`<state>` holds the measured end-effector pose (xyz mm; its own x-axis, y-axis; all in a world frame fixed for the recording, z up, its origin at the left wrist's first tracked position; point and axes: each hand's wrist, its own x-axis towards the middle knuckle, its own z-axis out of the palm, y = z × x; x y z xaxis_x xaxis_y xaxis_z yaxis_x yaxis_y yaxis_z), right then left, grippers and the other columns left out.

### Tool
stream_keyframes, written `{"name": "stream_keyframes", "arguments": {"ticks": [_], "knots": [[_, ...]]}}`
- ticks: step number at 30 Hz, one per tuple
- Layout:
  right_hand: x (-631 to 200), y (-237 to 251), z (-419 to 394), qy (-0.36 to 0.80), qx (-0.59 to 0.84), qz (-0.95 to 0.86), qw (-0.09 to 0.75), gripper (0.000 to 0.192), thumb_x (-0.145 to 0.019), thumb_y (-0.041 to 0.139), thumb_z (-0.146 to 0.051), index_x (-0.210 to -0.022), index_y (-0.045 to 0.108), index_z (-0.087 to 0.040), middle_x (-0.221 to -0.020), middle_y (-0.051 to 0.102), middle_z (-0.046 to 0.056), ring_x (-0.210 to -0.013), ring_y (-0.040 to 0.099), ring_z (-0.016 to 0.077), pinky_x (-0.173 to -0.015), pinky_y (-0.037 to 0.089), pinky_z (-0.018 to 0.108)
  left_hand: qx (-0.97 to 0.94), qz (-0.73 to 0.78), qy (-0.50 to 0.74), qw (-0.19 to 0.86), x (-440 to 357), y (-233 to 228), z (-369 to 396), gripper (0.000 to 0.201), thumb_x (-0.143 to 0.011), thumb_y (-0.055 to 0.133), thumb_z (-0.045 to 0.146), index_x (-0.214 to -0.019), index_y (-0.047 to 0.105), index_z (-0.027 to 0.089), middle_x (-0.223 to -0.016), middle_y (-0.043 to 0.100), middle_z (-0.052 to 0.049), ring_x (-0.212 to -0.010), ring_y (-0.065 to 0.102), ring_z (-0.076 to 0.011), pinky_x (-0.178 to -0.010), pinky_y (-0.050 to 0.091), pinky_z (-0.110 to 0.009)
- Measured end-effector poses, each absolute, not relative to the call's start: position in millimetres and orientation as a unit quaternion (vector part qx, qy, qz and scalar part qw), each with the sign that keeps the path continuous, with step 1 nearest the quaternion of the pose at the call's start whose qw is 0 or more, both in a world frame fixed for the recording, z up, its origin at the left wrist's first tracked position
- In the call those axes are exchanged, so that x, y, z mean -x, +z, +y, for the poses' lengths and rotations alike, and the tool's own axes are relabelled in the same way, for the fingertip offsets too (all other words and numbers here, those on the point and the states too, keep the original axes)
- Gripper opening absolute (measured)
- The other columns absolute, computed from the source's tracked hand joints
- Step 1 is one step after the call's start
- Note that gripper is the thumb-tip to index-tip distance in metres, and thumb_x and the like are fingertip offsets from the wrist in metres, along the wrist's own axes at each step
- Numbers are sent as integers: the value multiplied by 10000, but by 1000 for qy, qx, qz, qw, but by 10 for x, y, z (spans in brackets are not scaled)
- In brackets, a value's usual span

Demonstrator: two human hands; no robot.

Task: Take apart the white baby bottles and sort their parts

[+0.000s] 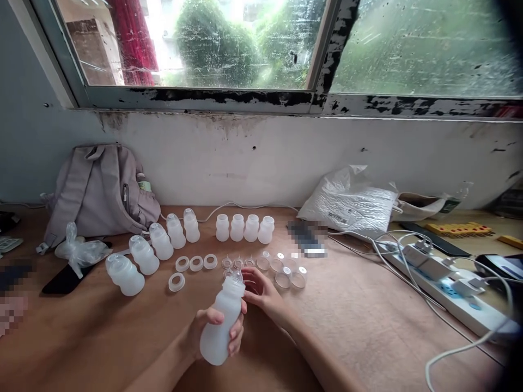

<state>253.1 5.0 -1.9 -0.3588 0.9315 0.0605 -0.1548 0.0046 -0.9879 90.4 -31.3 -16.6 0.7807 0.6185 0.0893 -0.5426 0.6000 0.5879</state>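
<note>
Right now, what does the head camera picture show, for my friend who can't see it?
The left hand holds a white bottle tilted over a wooden table, while the right hand touches its top. Behind them stand more bottles, loose rings and clear caps. A grey backpack leans on the wall below a window.
</note>
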Motion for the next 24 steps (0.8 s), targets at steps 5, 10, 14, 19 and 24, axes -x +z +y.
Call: {"name": "stream_keyframes", "arguments": {"ticks": [5,10,14,19,24], "knots": [[-2468,14,-2,617,368,-494,490,292,-750,536,-464,-845,579,-190,-777,588,35,-727,558,163,-640,453,279,-358,130,297,875,-848,-146,-286,399,-649,508,297,-1004,474,120,-640,491,-3,-502,495,-108,-489,360,-244],[-2504,44,0,596,392,-455,533,284,-724,573,-453,-663,513,-183,-573,475,-29,-524,461,109,-462,383,219,-383,216,268,857,-910,-171,-263,468,-755,444,450,-1099,442,133,-680,525,-26,-498,515,-117,-491,365,-249],[-2539,46,27,587,399,-456,536,282,-708,604,-426,-623,488,-183,-553,461,-46,-501,449,96,-497,394,233,-341,230,277,868,-946,-191,-256,525,-792,330,534,-1113,449,137,-716,534,-40,-505,533,-127,-488,369,-250],[-2544,77,26,623,375,-443,524,217,-717,611,-379,-681,525,-184,-592,488,-46,-503,451,86,-516,399,233,-343,242,286,861,-942,-175,-229,524,-798,305,543,-1017,506,111,-732,542,-55,-509,538,-131,-480,379,-248],[-2596,97,40,625,371,-435,531,178,-714,620,-346,-696,584,-173,-637,526,-22,-577,481,100,-563,398,227,-365,270,271,849,-957,-129,-236,519,-804,295,532,-1010,504,104,-738,552,-64,-525,544,-141,-483,379,-249]]}}
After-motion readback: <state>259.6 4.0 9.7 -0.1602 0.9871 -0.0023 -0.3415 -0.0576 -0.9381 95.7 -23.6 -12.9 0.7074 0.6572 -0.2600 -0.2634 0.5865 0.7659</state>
